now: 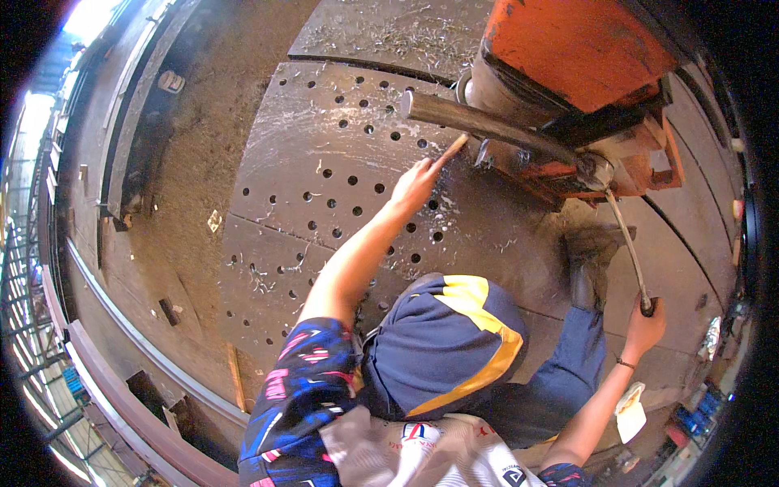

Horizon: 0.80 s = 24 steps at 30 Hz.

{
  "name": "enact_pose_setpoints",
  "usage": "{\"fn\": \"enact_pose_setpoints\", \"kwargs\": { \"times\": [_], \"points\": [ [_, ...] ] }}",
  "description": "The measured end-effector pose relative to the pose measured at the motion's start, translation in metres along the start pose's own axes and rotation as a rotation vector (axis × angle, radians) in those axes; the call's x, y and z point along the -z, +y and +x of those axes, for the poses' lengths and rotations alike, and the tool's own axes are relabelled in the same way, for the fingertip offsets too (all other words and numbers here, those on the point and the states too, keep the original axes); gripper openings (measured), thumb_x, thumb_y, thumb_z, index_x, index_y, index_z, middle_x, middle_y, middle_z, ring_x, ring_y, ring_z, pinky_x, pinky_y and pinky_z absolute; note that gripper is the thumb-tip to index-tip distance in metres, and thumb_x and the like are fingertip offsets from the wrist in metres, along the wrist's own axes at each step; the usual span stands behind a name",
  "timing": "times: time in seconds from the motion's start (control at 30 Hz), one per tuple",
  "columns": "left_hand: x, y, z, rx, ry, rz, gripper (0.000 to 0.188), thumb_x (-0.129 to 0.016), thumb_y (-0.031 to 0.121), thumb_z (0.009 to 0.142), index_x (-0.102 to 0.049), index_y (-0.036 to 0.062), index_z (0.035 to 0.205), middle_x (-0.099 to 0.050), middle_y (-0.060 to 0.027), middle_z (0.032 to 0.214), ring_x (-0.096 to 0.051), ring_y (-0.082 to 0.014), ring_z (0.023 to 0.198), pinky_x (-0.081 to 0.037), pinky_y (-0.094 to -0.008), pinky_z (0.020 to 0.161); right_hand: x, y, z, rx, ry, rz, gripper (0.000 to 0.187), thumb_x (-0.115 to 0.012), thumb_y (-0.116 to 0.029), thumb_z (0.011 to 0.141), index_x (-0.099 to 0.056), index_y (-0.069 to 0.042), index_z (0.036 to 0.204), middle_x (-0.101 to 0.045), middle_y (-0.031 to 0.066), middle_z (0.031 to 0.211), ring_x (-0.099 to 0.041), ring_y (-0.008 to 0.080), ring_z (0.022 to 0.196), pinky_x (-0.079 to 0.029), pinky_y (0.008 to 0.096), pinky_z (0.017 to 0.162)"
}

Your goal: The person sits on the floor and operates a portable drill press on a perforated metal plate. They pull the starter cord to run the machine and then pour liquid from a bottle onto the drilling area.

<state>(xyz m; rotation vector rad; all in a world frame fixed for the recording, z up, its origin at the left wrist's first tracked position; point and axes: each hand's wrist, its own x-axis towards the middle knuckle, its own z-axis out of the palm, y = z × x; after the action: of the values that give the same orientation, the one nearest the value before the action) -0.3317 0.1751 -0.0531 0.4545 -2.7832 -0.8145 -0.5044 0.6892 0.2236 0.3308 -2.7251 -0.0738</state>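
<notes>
Left hand (pixel 412 191): fingers wrapped round a thin tan stick, wooden by the look of it (pixel 451 151), pinched near its lower end. Arm reaches out over the brown-grey steel plate with round drilled holes (pixel 284 154); stick is toward the plate's far edge, right of the far left corner. Pale tip points up and right, close under the long round bare-metal bar (pixel 495 130) in this view. Can't tell if the tip touches anything.

Right hand (pixel 645 325): closed round the lower end of a slim, slightly bent metal lever (pixel 626 235), dark knob (pixel 647 307) right at the fist. Lever's upper end meets the round metal hub (pixel 596 170) on the orange-painted machine with worn edges (pixel 580 53). Machine stands over the plate's far right part; bar sticks out from the hub side to the left, free end above the holes.

Plate: curly silvery metal shavings (pixel 260 280) near the left edge, wet-looking streaks mid-plate, a seam running across from the left edge. Past the far edge, a second dark slab (pixel 389 28) with more shavings.

Dark boot (pixel 586 264) below the hub, between the two hands. Off-white crumpled sheet (pixel 630 414) beside the right forearm; cloth or paper, can't tell.
</notes>
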Motion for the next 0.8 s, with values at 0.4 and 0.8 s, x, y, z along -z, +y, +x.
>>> {"fn": "enact_pose_setpoints", "kwargs": {
  "times": [0.4, 0.8],
  "points": [
    [0.235, -0.258, -0.066, 1.238, 0.32, 0.447, 0.027, -0.057, 0.019, 0.093, -0.064, 0.0062, 0.116, -0.069, -0.0165, 0.102, -0.071, -0.031, 0.091, -0.058, -0.0445, 0.076, 0.017, -0.02, 0.0, -0.077, -0.077, 0.092, 0.028, -0.076, -0.027, 0.08, -0.062, -0.003, 0.084, -0.063, 0.016, 0.069, -0.06, 0.0359, 0.063, -0.046, 0.0439, 0.059],
    [0.095, -0.076, -0.02, -0.065, 0.132, -0.091, 0.06, -0.05, 0.004, 0.092, -0.042, 0.0192, 0.149, -0.061, -0.0146, 0.13, -0.059, -0.0325, 0.119, -0.048, -0.0418, 0.102, 0.004, 0.001, 0.001, -0.062, -0.089, -0.01, 0.03, -0.076, -0.031, 0.082, -0.065, -0.004, 0.088, -0.068, 0.0169, 0.078, -0.066, 0.0361, 0.069, -0.049, 0.0441, 0.062]
  ]
}}
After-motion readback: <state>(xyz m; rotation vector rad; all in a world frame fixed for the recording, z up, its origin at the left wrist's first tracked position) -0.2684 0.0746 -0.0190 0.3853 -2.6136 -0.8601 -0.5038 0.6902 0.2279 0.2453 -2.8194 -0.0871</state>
